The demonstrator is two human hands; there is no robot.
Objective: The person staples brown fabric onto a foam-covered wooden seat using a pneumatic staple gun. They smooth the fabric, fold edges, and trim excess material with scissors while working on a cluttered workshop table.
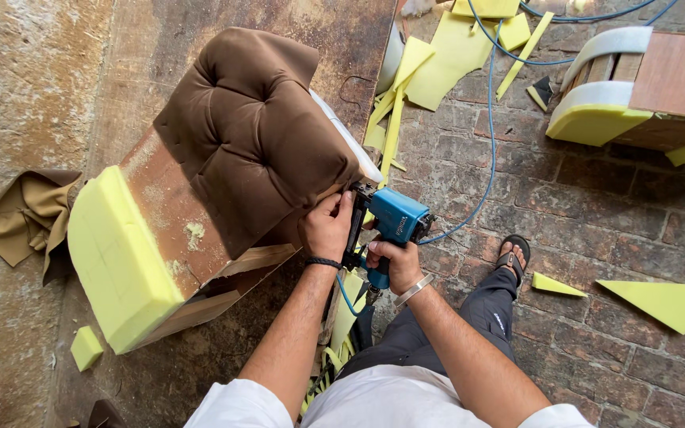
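The left hand [325,228] pinched the brown fabric [251,135] taut at the frame edge; the right hand [394,257] gripped the blue stapler [394,218], nose against it.

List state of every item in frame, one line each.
Blue pneumatic staple gun: gripped, nose against the fabric edge, hose attached.
Right hand: closed on the gun's handle.
Left hand: pressing fabric at the frame edge.
Brown tufted fabric cover: draped over the frame, partly fitted.
Yellow foam block: on the frame's end, uncovered.
Blue air hose: slack, lying across the brick floor.
Yellow foam offcuts: loose, scattered.
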